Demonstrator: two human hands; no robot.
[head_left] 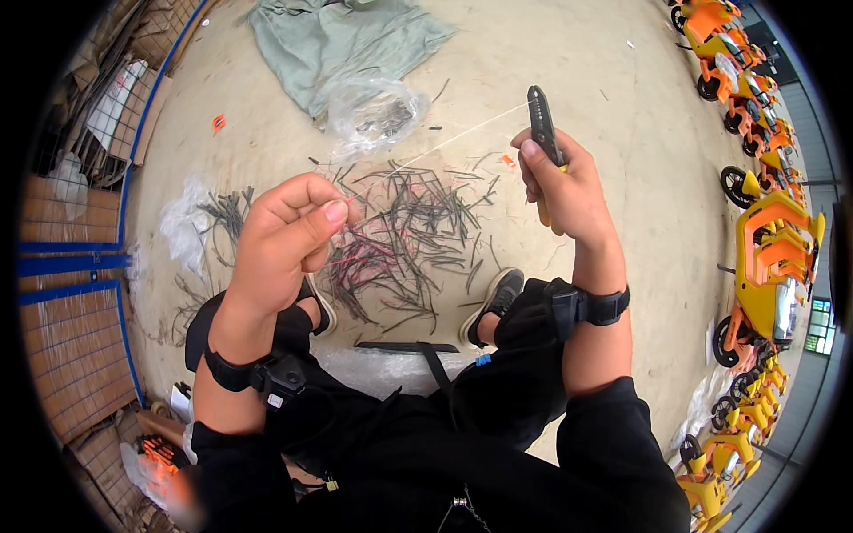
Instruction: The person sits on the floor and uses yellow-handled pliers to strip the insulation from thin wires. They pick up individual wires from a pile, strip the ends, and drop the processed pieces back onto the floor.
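My right hand is wrapped round a wire stripper with dark jaws and yellowish handles, its jaws pointing away from me. A thin pale wire runs taut from those jaws down toward my left hand. The thumb and forefinger of that hand are pinched together on the wire, and a bit of reddish wire shows beside the fingers. Below both hands, on the floor between my feet, lies a loose heap of cut black sheathing pieces mixed with thin pink and red strands.
A clear plastic bag with dark bits sits beyond the heap, near a grey-green sheet. More dark pieces lie at the left by white plastic. Blue-framed mesh cages line the left; yellow-orange small bikes line the right.
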